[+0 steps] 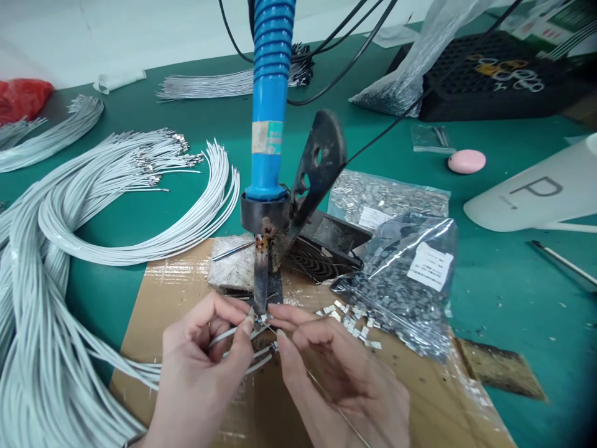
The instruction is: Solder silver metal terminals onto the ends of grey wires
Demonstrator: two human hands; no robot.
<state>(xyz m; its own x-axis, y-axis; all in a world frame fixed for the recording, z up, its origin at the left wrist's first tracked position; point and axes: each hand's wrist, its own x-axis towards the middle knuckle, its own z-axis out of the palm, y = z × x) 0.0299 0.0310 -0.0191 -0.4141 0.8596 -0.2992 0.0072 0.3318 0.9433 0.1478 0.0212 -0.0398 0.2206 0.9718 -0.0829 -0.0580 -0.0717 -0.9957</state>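
The green surface [504,280] carried the whole work area, with a brown cardboard sheet [152,305] lying on it under the hands. A large bundle of white wires [32,267] occupied the left side, its upper part curling back in a loop; metal terminals showed on many of the ends. A blue soldering iron [267,162] stood upright at centre, tip down, in a black bracket [321,149]. A black crate [476,93] at the far right bore coloured loops. A white container [536,186] marked "P" lay tilted at the right edge.

The left hand [209,354] was found with thumb and forefinger closely pinched at the foot of the iron tip [260,280], holding a few white wires that passed through its grip. The right hand [345,373], fingers narrowly spaced, held a thin wire [338,409] running across the palm and up toward the same tip. What lay exactly between the fingertips was too small to confirm.

A clear bag [396,274] of dark pieces lay right of a black fan [321,255]. Loose metal tabs [349,320] were scattered on the cardboard beside that bag. A pink oval object [467,162] rested farther back.
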